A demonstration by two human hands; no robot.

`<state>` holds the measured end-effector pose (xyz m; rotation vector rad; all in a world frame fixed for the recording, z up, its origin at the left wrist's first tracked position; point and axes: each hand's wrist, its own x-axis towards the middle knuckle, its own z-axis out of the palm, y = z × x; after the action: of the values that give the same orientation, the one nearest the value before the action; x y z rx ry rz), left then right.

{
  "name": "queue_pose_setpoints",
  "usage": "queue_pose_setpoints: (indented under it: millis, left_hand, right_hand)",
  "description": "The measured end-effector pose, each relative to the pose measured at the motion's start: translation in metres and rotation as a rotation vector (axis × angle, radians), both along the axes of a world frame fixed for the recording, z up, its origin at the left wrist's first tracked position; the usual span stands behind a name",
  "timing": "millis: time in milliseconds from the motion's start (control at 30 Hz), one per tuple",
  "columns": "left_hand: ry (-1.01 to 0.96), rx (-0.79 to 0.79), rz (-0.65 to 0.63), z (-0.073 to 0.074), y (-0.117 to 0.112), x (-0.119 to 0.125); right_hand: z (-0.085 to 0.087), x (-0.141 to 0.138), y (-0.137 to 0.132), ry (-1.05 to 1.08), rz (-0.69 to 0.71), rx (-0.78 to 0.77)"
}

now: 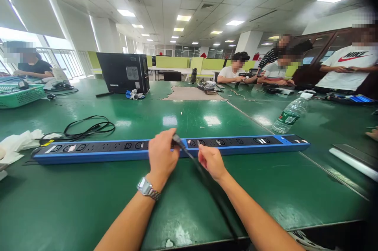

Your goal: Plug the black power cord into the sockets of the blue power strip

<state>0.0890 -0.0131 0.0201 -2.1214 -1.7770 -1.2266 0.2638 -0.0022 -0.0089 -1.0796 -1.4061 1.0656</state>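
A long blue power strip with black socket faces lies across the green table in front of me. My left hand, with a metal watch on its wrist, is closed at the strip's middle. Its fingers are round the plug end of a black power cord, partly hidden by the hand. From there the cord runs down to the table's front edge. Just right of it, my right hand is closed in a pinch close to the strip's sockets. What its fingertips hold, if anything, I cannot make out.
A tilted plastic water bottle is beyond the strip at right. At left are a coiled black cable, white tissue and a green basket. A black computer case stands farther back. Several people sit or stand around the table.
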Motion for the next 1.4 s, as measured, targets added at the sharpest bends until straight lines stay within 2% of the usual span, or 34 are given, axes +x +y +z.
queue_pose_setpoints:
  millis: [100,200,300,567,700,933,1100,1400]
  left_hand:
    - [-0.088,0.063,0.137,-0.002,0.003,-0.044]
    - [-0.163,-0.086,0.310,-0.011,0.005,-0.083]
    - [-0.132,-0.201,0.293,-0.019,0.007,-0.099]
    - [0.143,-0.205,0.115,-0.018,0.012,-0.093]
    - [0.171,-0.209,0.058,-0.017,0.012,-0.091]
    - [-0.094,-0.156,0.119,-0.020,0.016,-0.101]
    - [-0.069,-0.088,0.108,-0.025,0.021,-0.099]
    - [0.127,-0.130,0.063,-0.021,0.026,-0.096]
  right_hand:
    - [-0.006,0.004,0.005,-0.109,-0.012,0.047]
    - [-0.011,0.002,0.006,-0.188,0.010,0.076]
    - [-0.013,-0.002,0.003,-0.273,0.036,0.075]
    - [-0.013,-0.001,0.002,-0.327,0.016,0.082]
    - [-0.012,-0.002,0.000,-0.361,0.030,0.096]
    - [-0.008,-0.002,-0.001,-0.373,0.038,0.115]
    - [-0.008,-0.001,-0.002,-0.390,0.042,0.124]
    - [-0.009,-0.002,-0.002,-0.433,0.043,0.105]
